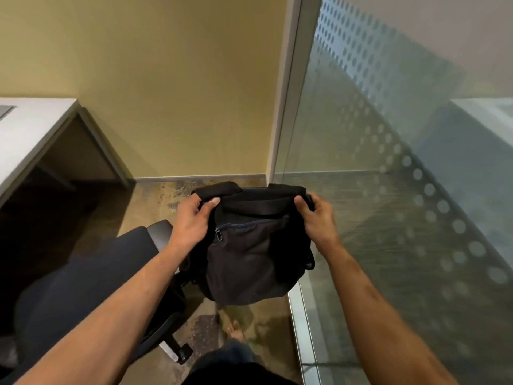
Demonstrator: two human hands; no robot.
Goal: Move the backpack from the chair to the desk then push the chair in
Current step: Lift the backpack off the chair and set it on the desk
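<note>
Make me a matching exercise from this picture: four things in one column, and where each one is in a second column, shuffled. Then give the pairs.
Things:
1. backpack
2. desk
3. chair
4. glass partition

Places:
A. far left, against the yellow wall
B. along the right side
C. held up off the floor by the left hand and right hand
D. lower left, under the left forearm

Pairs: 1-C, 2-A, 3-D, 4-B

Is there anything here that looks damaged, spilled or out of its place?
Nothing looks damaged or spilled. The backpack hangs in the air, held at its top by the left hand and the right hand, beside the chair. The chair stands pulled out from the desk. The floor looks mottled.
</note>
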